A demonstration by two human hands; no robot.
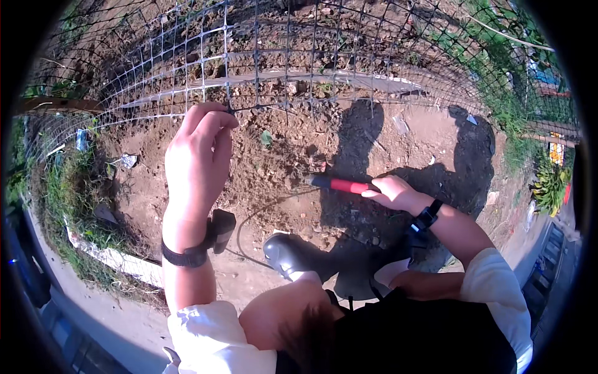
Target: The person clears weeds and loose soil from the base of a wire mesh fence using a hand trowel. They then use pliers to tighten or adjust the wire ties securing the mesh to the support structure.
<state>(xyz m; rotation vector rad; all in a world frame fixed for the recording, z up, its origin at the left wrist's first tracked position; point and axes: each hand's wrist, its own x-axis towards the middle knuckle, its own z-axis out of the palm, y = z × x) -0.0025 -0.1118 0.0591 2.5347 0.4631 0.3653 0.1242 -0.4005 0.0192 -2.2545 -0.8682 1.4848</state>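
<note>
Wire mesh fencing stands across the upper part of the view, a grid of thin dark and pale strands curving from the left edge to the right, with bare brown soil at its foot. The left hand is raised against its lower edge, fingers bent together and pinched on a strand of the mesh near the bottom row. A dark strap with a small black device sits on that wrist.

Lower and to the right, the right hand is closed around a tool with a red handle, its fingers wrapped on the grip; the dark end of the tool points left, close above the soil. What kind of tool it is cannot be told. A black band circles the right wrist. A thin dark wire arcs over the ground between the two hands, well apart from the mesh.

Below the hands a black shoe rests on the dirt, and the person's bare knee and white sleeves fill the lower edge. The person's shadow falls across the soil and reaches the fencing.

A long pale strip lies along the ground behind the mesh. Scraps of litter dot the dirt. Grass grows along the left side beside a white kerb, and green plants stand at the far right.
</note>
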